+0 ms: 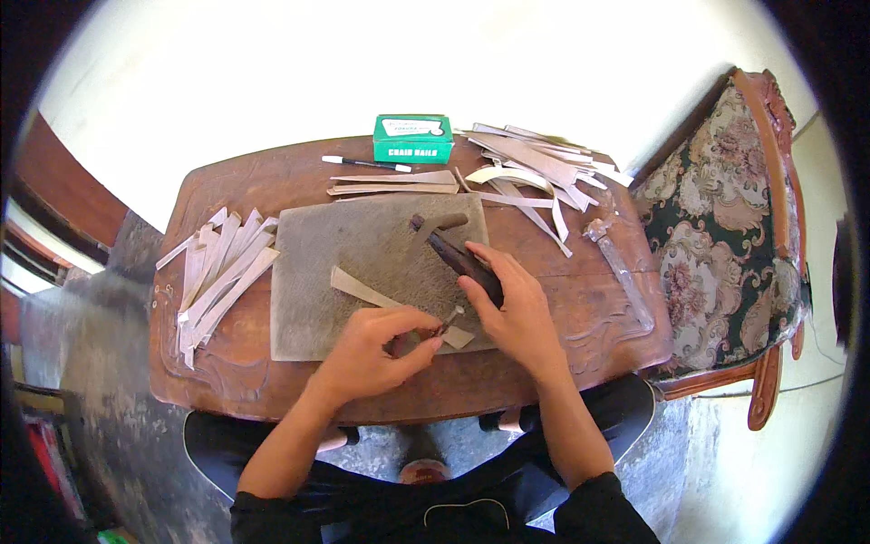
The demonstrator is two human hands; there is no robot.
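Observation:
My left hand [381, 349] is closed, its thumb and fingers pinching a short nail-like metal punch [451, 317] with a flat head. Beneath it a pale, thin strip [358, 287] lies slantwise on the grey-brown mat [308, 272]; the hand covers the middle of the strip, and its other end shows by the fingertips. My right hand [512, 308] is wrapped round the dark handle of a hammer [449, 249]. The hammer's brown, curved head rests on or just above the mat, up and to the left of that hand.
Pale strips [222, 272] are heaped on the wooden table [245, 190] at left, with more strips [526, 163] at the back right. A green and white box [413, 140] and a marker [366, 163] stand behind the mat. Another hammer-like tool [621, 272] lies at right, near a floral chair [716, 227].

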